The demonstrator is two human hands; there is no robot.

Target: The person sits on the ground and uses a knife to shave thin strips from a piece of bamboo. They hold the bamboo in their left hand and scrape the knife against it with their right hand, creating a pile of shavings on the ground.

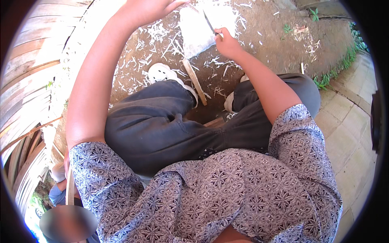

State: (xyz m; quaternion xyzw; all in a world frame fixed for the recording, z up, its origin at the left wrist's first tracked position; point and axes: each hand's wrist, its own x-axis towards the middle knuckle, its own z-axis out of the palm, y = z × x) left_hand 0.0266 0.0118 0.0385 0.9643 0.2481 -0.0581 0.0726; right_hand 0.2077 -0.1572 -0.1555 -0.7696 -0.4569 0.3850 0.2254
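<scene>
At the top edge of the head view, my left hand point(152, 9) reaches forward with its thumb stretched toward the right. Its other fingers are cut off by the picture's edge, so whether it holds anything is hidden. My right hand point(227, 43) is closed around the handle of a knife point(209, 23), whose thin dark blade points forward and left. Beneath the blade lies a bright white sheet or sack point(195, 40) on the ground. From its near edge a flat wooden stick point(194, 82) runs back between my feet.
Pale shavings point(152, 40) litter the brown soil around the white sheet. White clogs point(162, 73) are on my feet. Wooden planks point(38, 48) line the left side, and paving slabs point(344, 117) the right. Another person point(58, 194) sits behind at lower left.
</scene>
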